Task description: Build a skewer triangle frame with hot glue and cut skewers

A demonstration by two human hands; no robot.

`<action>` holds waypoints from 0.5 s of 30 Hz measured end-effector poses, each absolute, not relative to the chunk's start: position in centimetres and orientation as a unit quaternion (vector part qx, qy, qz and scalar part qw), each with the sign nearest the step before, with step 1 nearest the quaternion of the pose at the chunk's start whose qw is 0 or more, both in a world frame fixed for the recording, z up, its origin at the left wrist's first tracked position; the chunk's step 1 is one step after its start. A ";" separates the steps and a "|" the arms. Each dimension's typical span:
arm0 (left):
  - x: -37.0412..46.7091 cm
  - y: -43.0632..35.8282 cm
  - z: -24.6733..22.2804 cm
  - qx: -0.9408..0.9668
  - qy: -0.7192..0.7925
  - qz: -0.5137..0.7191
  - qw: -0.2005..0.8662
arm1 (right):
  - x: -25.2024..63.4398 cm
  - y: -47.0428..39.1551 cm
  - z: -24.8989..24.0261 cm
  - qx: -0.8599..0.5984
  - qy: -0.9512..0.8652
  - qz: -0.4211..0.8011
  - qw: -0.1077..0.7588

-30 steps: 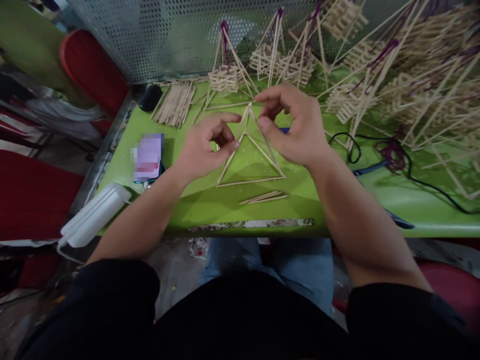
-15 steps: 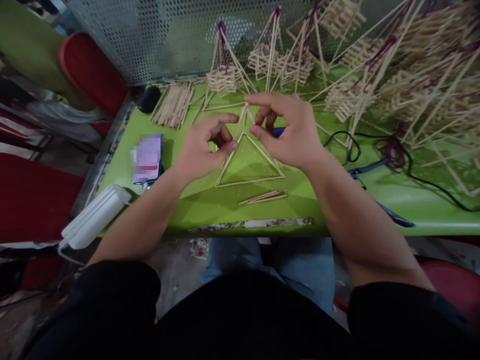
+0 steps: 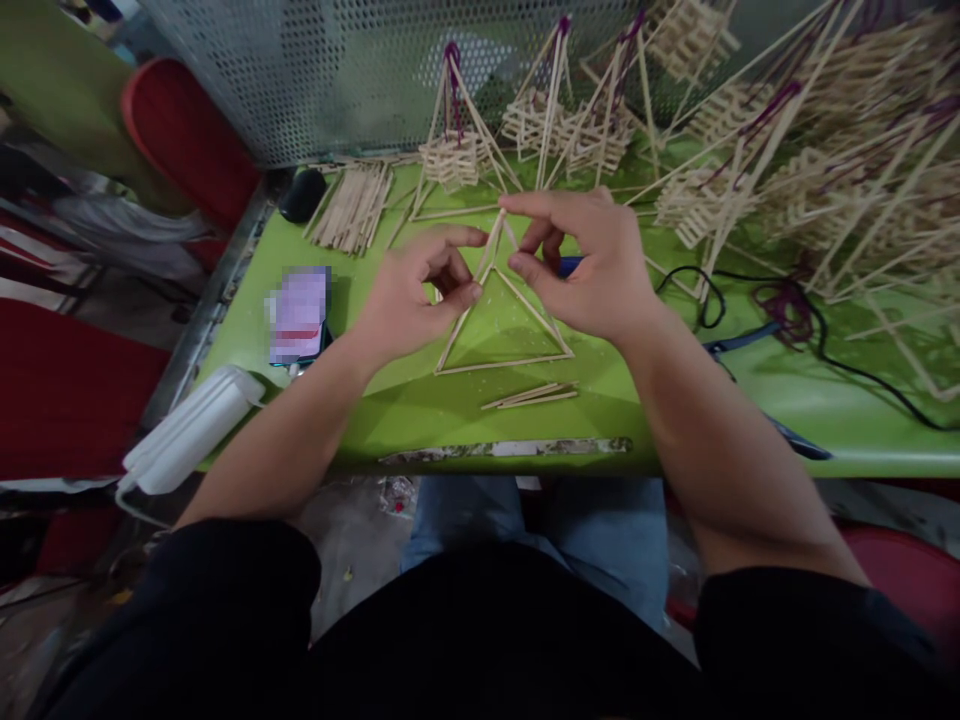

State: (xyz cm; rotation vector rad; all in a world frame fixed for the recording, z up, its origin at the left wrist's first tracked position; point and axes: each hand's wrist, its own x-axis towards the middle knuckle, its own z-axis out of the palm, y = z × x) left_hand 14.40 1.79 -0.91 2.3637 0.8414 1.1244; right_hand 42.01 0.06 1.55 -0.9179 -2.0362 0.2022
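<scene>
A pyramid-shaped frame of thin wooden sticks [image 3: 504, 364] stands on the green table, its triangular base toward me and its tip leaning up between my hands. My left hand [image 3: 416, 290] has its thumb and index finger closed on the left sloping stick. At the tip rests the index fingertip of my right hand [image 3: 592, 260]; its thumb is by the right sloping stick, the other fingers curled. Just in front of the base lie a few loose short sticks [image 3: 532, 396].
Behind the phone [image 3: 298, 315] lie a pile of sticks [image 3: 351, 210] and a black mouse-shaped object [image 3: 301, 196]. Finished-looking stick swings [image 3: 451, 160] with purple cord crowd the back and right. A black cable [image 3: 847, 365], dark-handled pliers [image 3: 742, 338] and a white roll-like object [image 3: 193, 430] lie around.
Both hands keep nearly the same hold on the stick frame. The whole view has shifted slightly, so things sit a little further right.
</scene>
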 end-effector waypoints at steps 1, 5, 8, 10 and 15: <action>14.4 1.8 -0.9 0.843 0.301 0.401 0.195 | 42.0 0.1 1.5 -0.367 -0.818 0.080 0.435; 14.5 1.6 -0.8 0.842 0.303 0.403 0.193 | 42.0 0.2 1.4 -0.365 -0.817 0.061 0.442; 14.5 1.4 -0.8 0.843 0.304 0.402 0.190 | 42.1 0.2 1.5 -0.365 -0.819 0.052 0.440; 14.5 1.3 -0.7 0.843 0.304 0.403 0.186 | 42.1 0.1 1.5 -0.363 -0.823 0.049 0.435; 14.6 1.1 -0.5 0.841 0.299 0.408 0.191 | 42.1 0.0 1.6 -0.361 -0.824 0.055 0.434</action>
